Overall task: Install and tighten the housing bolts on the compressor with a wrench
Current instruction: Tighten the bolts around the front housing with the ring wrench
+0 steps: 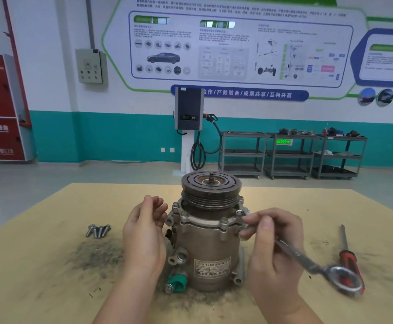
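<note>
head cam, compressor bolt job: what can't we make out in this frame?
- Wrench head at the bolt: hidden by the right hand, so seating unknown.
- Compressor rear flange bolts: hidden behind the pulley and body.
- Left hand contact with the housing: cannot tell whether it touches.
- Nameplate: too small, mostly unreadable.
- Wrench ring end: motion-blurred, partly covering the screwdriver.
- Loose bolts: count unclear, clustered.

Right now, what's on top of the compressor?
A grooved black pulley sits on top of the compressor, with a threaded shaft stub poking up from its hub. Bolt heads ring the flange below it. The housing top under the pulley is hidden.
</note>
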### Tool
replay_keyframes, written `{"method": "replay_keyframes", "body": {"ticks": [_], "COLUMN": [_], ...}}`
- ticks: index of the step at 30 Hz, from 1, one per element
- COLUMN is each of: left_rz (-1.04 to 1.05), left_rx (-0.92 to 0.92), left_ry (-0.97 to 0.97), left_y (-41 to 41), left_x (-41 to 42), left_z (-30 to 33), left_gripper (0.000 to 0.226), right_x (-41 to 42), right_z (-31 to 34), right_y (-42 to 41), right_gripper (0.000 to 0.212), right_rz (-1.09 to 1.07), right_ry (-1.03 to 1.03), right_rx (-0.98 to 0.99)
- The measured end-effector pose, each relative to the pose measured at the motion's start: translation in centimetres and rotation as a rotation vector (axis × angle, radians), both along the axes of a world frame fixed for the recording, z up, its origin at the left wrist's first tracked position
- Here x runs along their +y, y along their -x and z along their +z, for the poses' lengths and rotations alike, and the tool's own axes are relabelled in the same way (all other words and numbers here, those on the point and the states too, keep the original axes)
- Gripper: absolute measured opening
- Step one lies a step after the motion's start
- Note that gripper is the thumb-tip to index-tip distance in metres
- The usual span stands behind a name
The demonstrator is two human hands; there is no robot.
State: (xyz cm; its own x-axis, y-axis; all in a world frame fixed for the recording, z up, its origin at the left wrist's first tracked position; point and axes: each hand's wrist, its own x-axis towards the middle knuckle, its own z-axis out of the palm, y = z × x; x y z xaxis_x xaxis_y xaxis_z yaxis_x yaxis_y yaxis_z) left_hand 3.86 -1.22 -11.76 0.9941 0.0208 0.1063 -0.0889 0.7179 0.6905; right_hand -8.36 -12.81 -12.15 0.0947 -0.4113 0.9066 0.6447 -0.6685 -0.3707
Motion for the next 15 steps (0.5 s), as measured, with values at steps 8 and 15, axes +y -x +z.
{"method": "replay_keyframes", "body": {"ticks": [8,15], "left_rz": [-0.015,-0.090], "left_rx": [-0.008,-0.475], "left_ry": [-0.038,-0.798], "left_y": [0.2,2.5], "left_x": [-0.3,-0.2], "left_z": [0.0,-0.8], "left_gripper": [0.025,0.077], "right_x": [0.3,-2.1], "right_z": [0.4,3.1], "right_y": [0.5,1.2], "right_gripper": [0.018,0.018], "right_rz": [-0.093,0.251], "right_ry": [0.187,-0.440], "right_rx": [0.092,-0.047]}}
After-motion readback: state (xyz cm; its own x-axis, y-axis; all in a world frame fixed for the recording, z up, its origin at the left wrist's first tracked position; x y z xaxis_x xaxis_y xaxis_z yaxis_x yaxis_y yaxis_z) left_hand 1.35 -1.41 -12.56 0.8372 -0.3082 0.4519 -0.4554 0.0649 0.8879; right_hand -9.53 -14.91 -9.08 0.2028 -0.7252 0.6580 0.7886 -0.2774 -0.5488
